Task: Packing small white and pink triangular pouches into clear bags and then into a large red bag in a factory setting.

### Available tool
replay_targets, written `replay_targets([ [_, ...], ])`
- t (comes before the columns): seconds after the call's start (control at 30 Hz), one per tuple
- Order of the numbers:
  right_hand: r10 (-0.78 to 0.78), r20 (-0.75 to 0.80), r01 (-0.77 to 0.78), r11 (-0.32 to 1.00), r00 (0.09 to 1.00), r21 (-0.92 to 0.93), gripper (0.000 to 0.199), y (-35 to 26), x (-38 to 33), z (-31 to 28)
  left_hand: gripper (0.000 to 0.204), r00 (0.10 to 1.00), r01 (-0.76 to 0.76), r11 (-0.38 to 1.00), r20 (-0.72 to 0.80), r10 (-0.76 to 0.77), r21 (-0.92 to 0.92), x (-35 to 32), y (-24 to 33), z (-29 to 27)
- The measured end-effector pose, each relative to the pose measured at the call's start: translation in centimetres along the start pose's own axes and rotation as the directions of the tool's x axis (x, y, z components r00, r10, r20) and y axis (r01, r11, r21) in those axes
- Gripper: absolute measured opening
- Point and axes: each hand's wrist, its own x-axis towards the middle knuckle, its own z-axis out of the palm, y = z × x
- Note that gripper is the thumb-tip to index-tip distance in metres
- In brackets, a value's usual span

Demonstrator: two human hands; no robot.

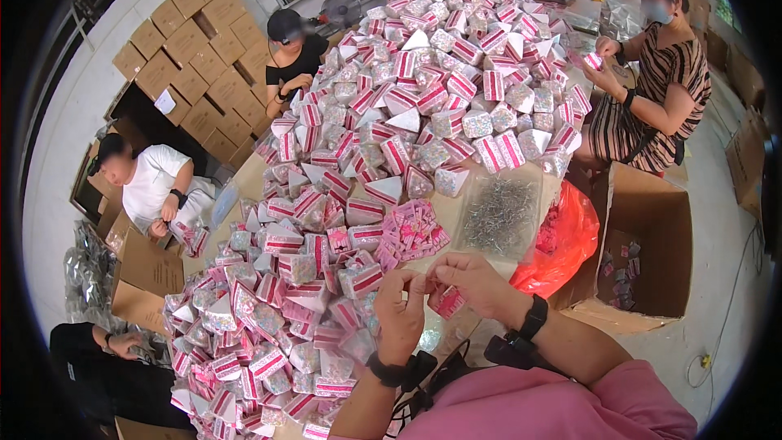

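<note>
Both of my hands meet over the near edge of the table, fingertips almost touching. My right hand (482,283) is closed in a pinch on a small pink printed card (447,301), which hangs below its fingers. My left hand (399,314) pinches at the card's upper left; what lies between its fingertips is too small to make out. Just beyond my hands is a loose stack of pink cards (413,233). Right of that stack, a shallow clear tray (531,232) holds many thin silvery metal pieces (499,210).
A big heap of wedge-shaped pink-and-white striped pieces in shiny wrapping (423,98) covers the table. To the right are a red plastic bag (568,248) and an open carton (652,236) with a few pieces inside. Co-workers sit around the table; stacked cartons (191,57) stand behind.
</note>
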Motion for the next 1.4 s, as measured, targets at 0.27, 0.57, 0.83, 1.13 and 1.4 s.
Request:
replay_targets([
  [0.27, -0.032, -0.104, 0.022, 0.995, 0.994, -0.093, 0.011, 0.7, 0.3, -0.4, 0.014, 0.991, 0.118, 0.982, -0.041, -0.126, -0.149, 0.1, 0.5, 0.4],
  [0.57, -0.011, -0.168, 0.002, 0.999, 0.986, -0.052, 0.011, 0.5, 0.4, -0.3, 0.015, 0.956, 0.279, 0.782, 0.085, -0.28, -0.557, 0.0, -0.7, 0.7],
  [0.83, 0.045, -0.144, -0.037, 0.997, 0.989, 0.061, 0.011, 1.1, 0.6, -0.1, 0.014, 0.944, 0.284, 0.61, 0.106, -0.311, -0.74, -0.4, -2.0, 1.3],
  [1.13, 0.155, -0.136, -0.104, 0.941, 0.979, 0.322, 0.01, 1.7, 0.1, 0.0, 0.014, 0.923, 0.312, 0.519, 0.124, -0.364, -0.796, -0.5, -1.2, 1.9],
  [1.4, 0.129, -0.191, -0.07, 0.955, 0.973, 0.29, 0.01, 1.7, -0.1, 0.2, 0.013, 0.948, 0.258, 0.793, -0.012, -0.317, -0.553, -0.9, -0.5, 1.8],
])
